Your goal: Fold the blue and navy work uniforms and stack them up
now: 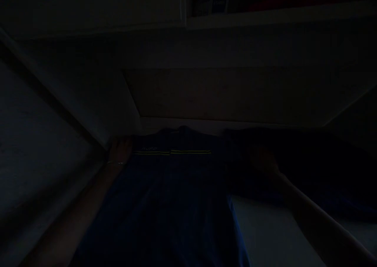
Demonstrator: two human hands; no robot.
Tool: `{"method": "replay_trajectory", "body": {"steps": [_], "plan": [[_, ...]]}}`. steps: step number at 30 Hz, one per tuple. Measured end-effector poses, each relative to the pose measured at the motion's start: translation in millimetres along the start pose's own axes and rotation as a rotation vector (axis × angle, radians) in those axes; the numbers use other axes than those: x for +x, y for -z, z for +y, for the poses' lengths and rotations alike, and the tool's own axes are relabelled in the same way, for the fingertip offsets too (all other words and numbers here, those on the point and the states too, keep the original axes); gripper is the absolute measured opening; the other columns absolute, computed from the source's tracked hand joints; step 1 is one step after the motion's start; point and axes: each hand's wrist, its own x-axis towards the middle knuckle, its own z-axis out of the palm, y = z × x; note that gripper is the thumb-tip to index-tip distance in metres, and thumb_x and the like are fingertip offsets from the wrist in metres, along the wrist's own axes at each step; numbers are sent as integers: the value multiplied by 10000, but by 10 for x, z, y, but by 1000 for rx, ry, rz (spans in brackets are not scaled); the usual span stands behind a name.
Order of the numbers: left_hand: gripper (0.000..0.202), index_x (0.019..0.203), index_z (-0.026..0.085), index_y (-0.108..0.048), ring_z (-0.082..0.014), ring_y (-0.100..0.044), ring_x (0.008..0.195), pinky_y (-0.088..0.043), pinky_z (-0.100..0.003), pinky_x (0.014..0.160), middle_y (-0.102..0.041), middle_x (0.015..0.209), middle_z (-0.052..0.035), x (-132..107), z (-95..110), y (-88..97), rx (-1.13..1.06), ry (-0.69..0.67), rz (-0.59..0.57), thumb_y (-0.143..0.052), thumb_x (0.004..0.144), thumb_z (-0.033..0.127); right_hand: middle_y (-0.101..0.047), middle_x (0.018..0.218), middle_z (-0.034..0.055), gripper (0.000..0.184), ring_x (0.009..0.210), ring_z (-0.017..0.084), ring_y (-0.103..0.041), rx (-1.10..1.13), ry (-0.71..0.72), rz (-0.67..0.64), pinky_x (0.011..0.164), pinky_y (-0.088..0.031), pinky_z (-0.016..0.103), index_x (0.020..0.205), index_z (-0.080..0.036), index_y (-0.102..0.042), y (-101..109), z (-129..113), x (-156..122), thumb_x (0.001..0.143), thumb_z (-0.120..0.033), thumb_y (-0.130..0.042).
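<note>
The scene is very dark. A dark blue garment (171,188) with a thin yellow-green chest stripe lies spread on a pale surface (265,235), collar away from me. My left hand (119,151) rests at the garment's left shoulder, a bracelet on the wrist. My right hand (262,159) lies on the garment's right side, near the sleeve. Both arms reach forward. The fingers of both hands are too dim to make out.
A wall (224,94) rises just behind the garment. A slanted board or panel (59,98) runs along the left. A shelf (265,17) with some boxes sits high above. More dark cloth (324,168) lies to the right.
</note>
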Motion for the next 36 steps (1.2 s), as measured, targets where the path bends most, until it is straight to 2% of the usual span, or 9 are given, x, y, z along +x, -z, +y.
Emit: {"method": "replay_trajectory", "body": {"steps": [2, 6, 9, 11, 17, 25, 28, 32, 36], "plan": [[477, 1342, 34, -482, -383, -445, 1284, -229, -621, 1099, -485, 1396, -246, -149, 239, 78, -40, 39, 17, -266, 931, 144, -633, 1253, 174, 475, 1137, 302, -602, 140, -23, 97, 949, -491, 476, 1237, -124, -620, 76, 78, -413, 941, -389, -359], [432, 1242, 125, -588, -247, -615, 1098, -494, -367, 948, -636, 1231, -147, -732, 933, 149, -191, 58, -19, -364, 961, 365, -734, 1059, 94, 394, 915, 240, -702, 368, 14, 106, 784, -555, 329, 1056, -213, -698, -54, 88, -1589, 882, -423, -413], [457, 1247, 183, -599, -201, -588, 1177, -471, -337, 1015, -626, 1295, -85, -1242, 1505, 132, -373, 36, -59, -352, 969, 449, -755, 1007, 47, 385, 832, 196, -720, 446, -41, -29, 684, -547, 248, 1094, -253, -688, -222, -11, -2310, 895, -416, -402], [465, 1246, 198, -609, -214, -550, 1237, -436, -379, 1065, -598, 1347, -80, -1494, 1816, 95, -432, 65, -71, -354, 966, 468, -744, 1065, 36, 404, 873, 201, -718, 394, -44, -93, 718, -542, 267, 1113, -281, -686, -249, -123, -2507, 903, -395, -361], [431, 1276, 205, -598, -276, -502, 1294, -369, -530, 1090, -546, 1416, -106, -1712, 2201, -26, -335, 119, -55, -357, 970, 391, -755, 932, 34, 450, 780, 268, -715, 214, -194, -403, 581, -466, 339, 1192, -423, -626, -33, -351, -2238, 940, -522, -266], [427, 1248, 214, -622, -257, -521, 1266, -389, -484, 1061, -584, 1373, -92, -1692, 2184, -50, -299, 94, -22, -358, 964, 391, -748, 944, 38, 431, 808, 308, -700, 290, -234, -403, 621, -451, 381, 1148, -438, -642, -44, -384, -2275, 904, -524, -297], [412, 1244, 240, -623, -252, -521, 1264, -386, -478, 1058, -589, 1368, -80, -1703, 2187, -78, -303, 112, -9, -368, 955, 387, -732, 817, 53, 439, 709, 286, -676, 561, -334, -332, 590, -457, 362, 1075, -357, -692, -30, -369, -2237, 846, -572, -385], [400, 1228, 244, -634, -252, -533, 1250, -368, -488, 1067, -608, 1344, -83, -1705, 2183, -103, -325, 146, -13, -383, 943, 369, -713, 897, 85, 555, 753, 243, -655, 1006, -403, -74, 636, -504, 323, 1068, -215, -672, 214, -383, -1752, 765, -653, -514], [392, 1233, 269, -632, -262, -535, 1246, -364, -511, 1060, -613, 1341, -76, -1694, 2175, -92, -387, 193, -29, -406, 934, 383, -671, 1148, 138, 539, 1043, 276, -626, 753, -193, -2, 865, -489, 354, 1127, -162, -644, 381, -645, -898, 837, -580, -465]]}}
